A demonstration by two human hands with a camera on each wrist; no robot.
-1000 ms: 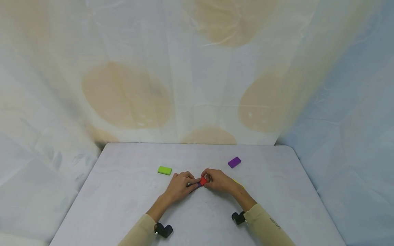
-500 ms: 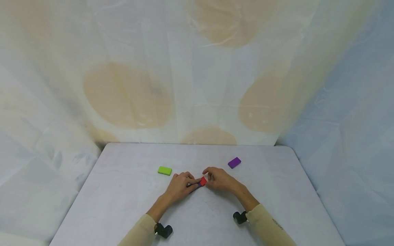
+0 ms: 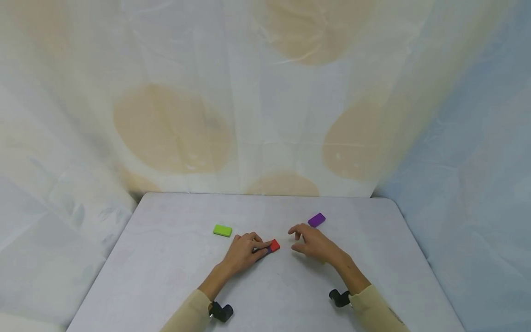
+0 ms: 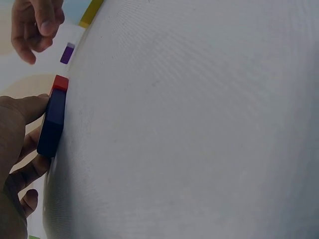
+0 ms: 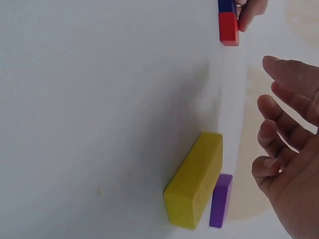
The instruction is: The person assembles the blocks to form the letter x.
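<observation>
The left hand (image 3: 242, 251) is lying on the white table (image 3: 166, 258) with its fingers curled against a dark blue block (image 4: 52, 122), which is sitting flat on the table end to end with a red block (image 3: 274, 245). The right hand (image 3: 315, 242) is hovering just right of the red block, fingers loose and grasping nothing. A yellow block (image 5: 195, 179) is lying beneath it, a purple block (image 3: 316, 219) just beyond it, and a green block (image 3: 222, 230) to the left.

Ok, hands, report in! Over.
Left hand holds blue block against red block. Right hand open, off the blocks. Nothing blocking.
</observation>
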